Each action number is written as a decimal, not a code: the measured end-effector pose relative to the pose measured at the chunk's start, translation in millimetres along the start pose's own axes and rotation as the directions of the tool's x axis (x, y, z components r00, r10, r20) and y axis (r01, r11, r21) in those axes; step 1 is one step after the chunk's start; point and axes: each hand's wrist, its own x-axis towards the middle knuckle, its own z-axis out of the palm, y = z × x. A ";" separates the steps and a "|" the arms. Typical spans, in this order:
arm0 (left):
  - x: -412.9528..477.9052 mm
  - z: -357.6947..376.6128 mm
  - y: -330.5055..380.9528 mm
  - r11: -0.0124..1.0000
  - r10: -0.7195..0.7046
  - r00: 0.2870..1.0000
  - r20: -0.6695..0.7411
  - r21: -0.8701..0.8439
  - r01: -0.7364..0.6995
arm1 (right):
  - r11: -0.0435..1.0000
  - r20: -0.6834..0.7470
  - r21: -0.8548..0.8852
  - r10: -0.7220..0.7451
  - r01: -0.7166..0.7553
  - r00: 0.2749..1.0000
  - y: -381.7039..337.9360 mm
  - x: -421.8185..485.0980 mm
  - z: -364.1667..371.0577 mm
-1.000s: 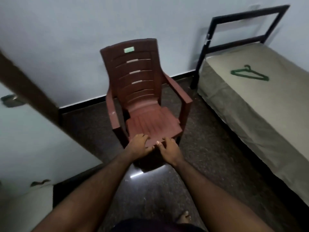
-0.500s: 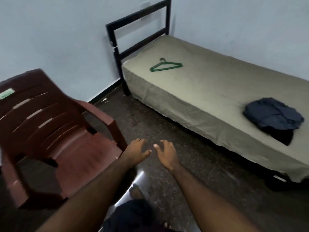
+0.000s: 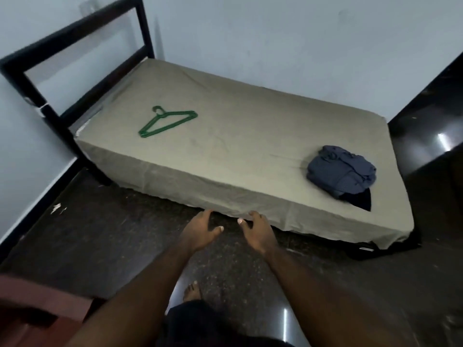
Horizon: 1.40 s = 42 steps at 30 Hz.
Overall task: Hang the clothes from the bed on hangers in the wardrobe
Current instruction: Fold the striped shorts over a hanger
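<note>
A low bed (image 3: 250, 136) with an olive sheet fills the middle of the view. A green plastic hanger (image 3: 167, 120) lies flat near its head end, at the left. A crumpled pile of dark blue clothes (image 3: 342, 171) sits near the foot end, at the right, with a darker piece under it. My left hand (image 3: 200, 231) and my right hand (image 3: 258, 231) hover side by side over the floor just in front of the bed's near edge. Both are empty with fingers spread. The wardrobe is out of view.
A black metal headboard (image 3: 75, 41) rises at the bed's left end against the pale wall. Part of a reddish-brown plastic chair (image 3: 37, 314) shows at the lower left. Dark speckled floor (image 3: 100, 234) lies between me and the bed. My bare foot (image 3: 193, 291) is below my hands.
My view has swung right from the chair to the bed. My hands left the chair seat and now hang open in front of the bed. The clothes pile has come into view.
</note>
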 end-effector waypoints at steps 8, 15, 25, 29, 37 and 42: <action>114.1 -23.8 36.3 0.996 0.056 0.981 0.186 0.065 -0.069 | 0.985 -0.117 0.147 0.110 -0.092 0.987 -25.2 64.6 -31.8; 191.0 8.1 112.5 0.979 0.153 0.940 0.305 0.080 -0.186 | 0.883 -0.182 0.411 0.325 -0.228 0.928 27.2 126.4 -81.7; 344.5 100.0 239.3 0.979 0.036 0.898 0.439 0.165 -0.119 | 0.664 -0.087 0.641 0.561 -0.385 0.823 160.6 263.8 -162.8; 393.0 133.0 283.3 0.987 -0.028 0.897 0.442 0.152 -0.044 | 0.612 -0.072 0.651 0.639 -0.449 0.766 218.3 302.3 -200.2; 433.1 163.4 321.1 0.982 -0.125 0.879 0.460 0.186 0.043 | 0.491 -0.078 0.696 0.777 -0.524 0.624 291.0 378.8 -254.2; 440.6 166.1 324.1 0.972 -0.188 0.867 0.461 0.212 0.098 | 0.380 -0.022 0.737 0.840 -0.559 0.542 315.3 412.8 -258.3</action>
